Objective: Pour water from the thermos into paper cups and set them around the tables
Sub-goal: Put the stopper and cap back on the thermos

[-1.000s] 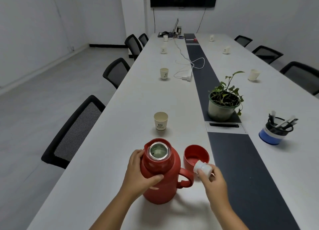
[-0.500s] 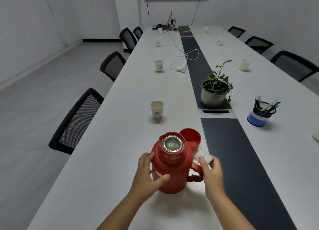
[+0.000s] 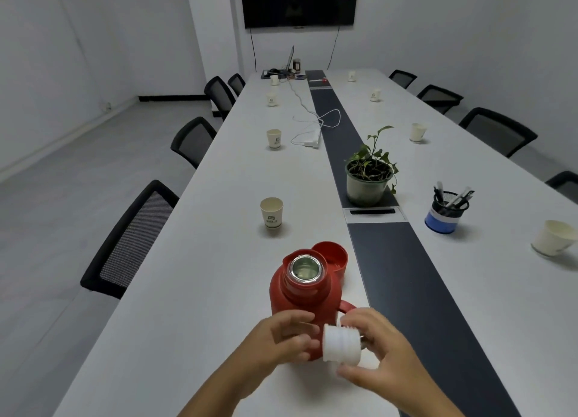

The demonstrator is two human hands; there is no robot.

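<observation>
A red thermos (image 3: 301, 294) stands open on the white table (image 3: 194, 291), its steel mouth uncovered. Its red lid cup (image 3: 332, 255) sits upright just behind it. My left hand (image 3: 289, 335) curls round the thermos's near side. My right hand (image 3: 378, 351) holds the white ribbed stopper (image 3: 341, 343) in front of the thermos handle. A paper cup (image 3: 271, 212) stands beyond the thermos, with several more cups along both table sides; one (image 3: 553, 237) is at the far right.
A potted plant (image 3: 369, 179) sits on the dark centre strip (image 3: 406, 276). A blue pen holder (image 3: 445, 212) stands to the right. White cables and a charger (image 3: 309, 135) lie further back. Black chairs (image 3: 131, 238) line both long sides.
The view has tilted up. My right hand has brought the white stopper from beside the lid cup down in front of the thermos, close to my left hand, which slid lower on the body.
</observation>
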